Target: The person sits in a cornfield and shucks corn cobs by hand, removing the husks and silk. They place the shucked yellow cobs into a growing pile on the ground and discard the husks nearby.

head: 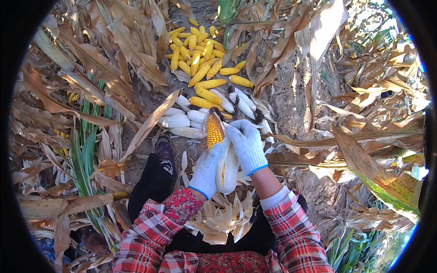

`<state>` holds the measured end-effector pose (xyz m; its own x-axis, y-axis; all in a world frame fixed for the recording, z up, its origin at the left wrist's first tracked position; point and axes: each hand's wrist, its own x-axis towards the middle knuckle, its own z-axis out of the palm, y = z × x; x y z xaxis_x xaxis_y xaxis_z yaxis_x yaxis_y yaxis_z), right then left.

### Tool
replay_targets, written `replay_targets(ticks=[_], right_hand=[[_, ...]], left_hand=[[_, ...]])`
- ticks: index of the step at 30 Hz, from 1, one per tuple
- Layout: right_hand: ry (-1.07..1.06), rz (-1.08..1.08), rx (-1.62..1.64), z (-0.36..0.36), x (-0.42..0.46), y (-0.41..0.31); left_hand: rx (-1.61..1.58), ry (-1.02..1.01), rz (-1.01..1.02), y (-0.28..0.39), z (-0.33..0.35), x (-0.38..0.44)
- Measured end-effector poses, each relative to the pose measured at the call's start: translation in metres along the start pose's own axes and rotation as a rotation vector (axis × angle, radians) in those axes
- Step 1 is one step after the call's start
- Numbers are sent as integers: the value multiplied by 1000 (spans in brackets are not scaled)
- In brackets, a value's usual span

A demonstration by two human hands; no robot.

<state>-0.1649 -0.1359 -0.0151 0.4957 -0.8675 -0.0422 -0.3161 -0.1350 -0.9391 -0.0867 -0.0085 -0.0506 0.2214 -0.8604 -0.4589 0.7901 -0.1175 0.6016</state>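
A partly husked ear of corn [215,131] is held between both my gloved hands, its yellow kernels bare on the upper left side. Pale husk [229,170] still wraps its lower end and right side. My left hand [206,170], in a white knit glove with a blue cuff, grips the ear from the left. My right hand [246,143], gloved the same way, pinches the husk at the ear's right side. Just beyond lie several unhusked ears in white husks [175,120], some with dark silk. Farther off is a pile of bare yellow cobs [198,54].
Peeled husks [222,218] are heaped between my legs. Dry corn stalks and leaves [112,51] crowd the left, with green leaves [85,150] among them. Long dry leaves [341,146] reach in from the right over bare soil [286,85]. My shoe [165,153] is at the left.
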Motion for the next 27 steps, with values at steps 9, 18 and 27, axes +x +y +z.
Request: replay_targets(ticks=[9,18,27], right_hand=[[-25,197,277,-4,4,2],[26,11,105,-1,6,6],[-66,-47,59,9,2,6]], left_hand=[[-227,61,25,16,7,-3],[76,177,71,5,1,2],[97,166,122,13,5,3]])
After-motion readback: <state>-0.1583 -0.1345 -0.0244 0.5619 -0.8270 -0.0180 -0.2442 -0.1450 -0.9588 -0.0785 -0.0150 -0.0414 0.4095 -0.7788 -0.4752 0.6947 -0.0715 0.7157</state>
